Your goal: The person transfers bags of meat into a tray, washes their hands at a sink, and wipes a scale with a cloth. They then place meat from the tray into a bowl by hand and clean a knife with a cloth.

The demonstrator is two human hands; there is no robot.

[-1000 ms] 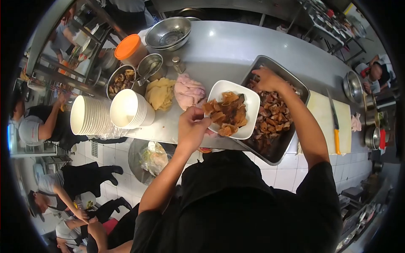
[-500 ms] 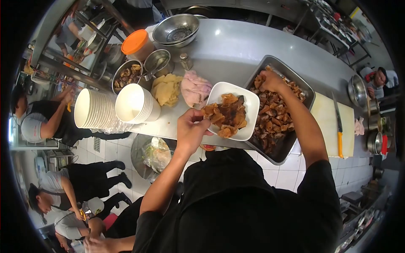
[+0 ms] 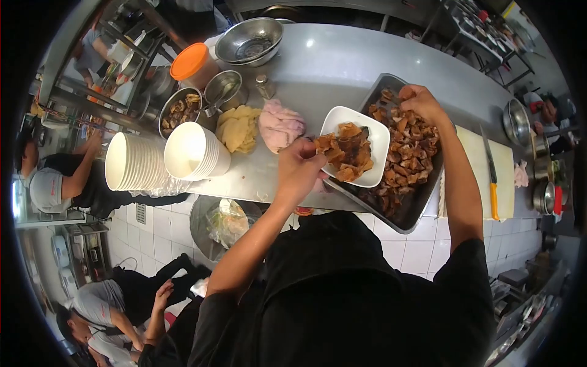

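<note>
My left hand (image 3: 298,168) grips the near-left rim of a square white bowl (image 3: 380,131), which is tilted over the tray's left edge. Brown, thin-looking food pieces (image 3: 346,153) lie in the bowl. Beneath and beside it is a deep metal tray (image 3: 400,225) holding many chopped brown chunks (image 3: 411,147), perhaps meat or mushroom. At the tray's far end my right hand (image 3: 423,105) is bent over the chunks with its fingers curled in; whatever lies between them is hidden.
A yellow-handled knife (image 3: 491,177) lies on a cutting board (image 3: 468,165) to the right. Leftward are raw pale meat (image 3: 279,125), yellowish pieces (image 3: 238,129), stacked paper tubs (image 3: 194,150), an orange-lidded container (image 3: 191,62) and metal bowls (image 3: 251,40). Co-workers stand at the left.
My left hand and the bowl have shifted right, farther over the tray. My right hand has moved right and slightly up, off the tray's far-left part. Co-workers at lower left have changed posture.
</note>
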